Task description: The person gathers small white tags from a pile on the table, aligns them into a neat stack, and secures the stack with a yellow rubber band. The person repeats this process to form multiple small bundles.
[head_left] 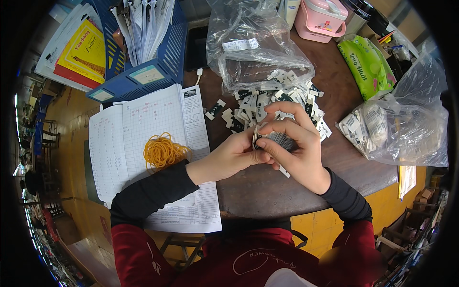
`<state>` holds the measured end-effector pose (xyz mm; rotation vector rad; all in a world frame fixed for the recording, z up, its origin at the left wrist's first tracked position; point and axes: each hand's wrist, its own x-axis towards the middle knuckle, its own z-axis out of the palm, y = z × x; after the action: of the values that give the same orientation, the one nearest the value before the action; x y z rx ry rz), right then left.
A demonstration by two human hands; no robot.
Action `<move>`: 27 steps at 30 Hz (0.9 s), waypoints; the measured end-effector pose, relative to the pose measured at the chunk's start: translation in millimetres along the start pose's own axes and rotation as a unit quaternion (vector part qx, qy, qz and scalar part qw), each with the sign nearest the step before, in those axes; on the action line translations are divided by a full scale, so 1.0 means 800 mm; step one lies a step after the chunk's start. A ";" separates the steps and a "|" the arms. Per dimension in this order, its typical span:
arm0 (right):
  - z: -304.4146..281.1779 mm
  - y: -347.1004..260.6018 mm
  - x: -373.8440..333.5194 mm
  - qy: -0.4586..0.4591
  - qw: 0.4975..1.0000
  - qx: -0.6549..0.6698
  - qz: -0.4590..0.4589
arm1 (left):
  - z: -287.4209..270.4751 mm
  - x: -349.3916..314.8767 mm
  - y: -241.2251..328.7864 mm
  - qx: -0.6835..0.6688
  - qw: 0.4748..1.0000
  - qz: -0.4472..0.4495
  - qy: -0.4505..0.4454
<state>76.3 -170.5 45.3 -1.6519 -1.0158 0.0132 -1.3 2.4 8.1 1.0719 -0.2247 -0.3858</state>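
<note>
Brown table (258, 201) below, left hand (233, 157) and right hand (304, 150) grip one tag stack (282, 140), fingers (287, 126) curled; one tag pile (248, 106) beyond them, one rubber-band heap (164, 152) leftward!

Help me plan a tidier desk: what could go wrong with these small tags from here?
The stack of tags held between the left hand and right hand might slip and scatter if the grip loosens. Dropped tags could mix into the loose pile just beyond. The rubber bands, heaped on the open notebook near the left sleeve, might get nudged.
</note>
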 end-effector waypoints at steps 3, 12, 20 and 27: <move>0.001 0.000 -0.001 0.000 1.000 0.008 0.014 | 0.002 0.000 0.002 0.006 1.000 0.002 0.004; 0.000 0.005 0.001 -0.029 1.000 -0.002 0.007 | 0.004 0.001 0.015 0.155 0.987 -0.043 0.022; 0.008 0.003 -0.004 -0.067 0.994 0.051 0.066 | 0.011 0.005 0.001 0.106 0.993 -0.013 0.050; 0.009 0.000 -0.005 -0.122 0.989 -0.074 -0.026 | 0.002 0.000 0.008 0.222 0.972 -0.070 0.024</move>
<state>70.3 -167.2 40.6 -1.7880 -1.2703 0.1092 -0.9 3.8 14.6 1.5415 -0.1973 -0.4483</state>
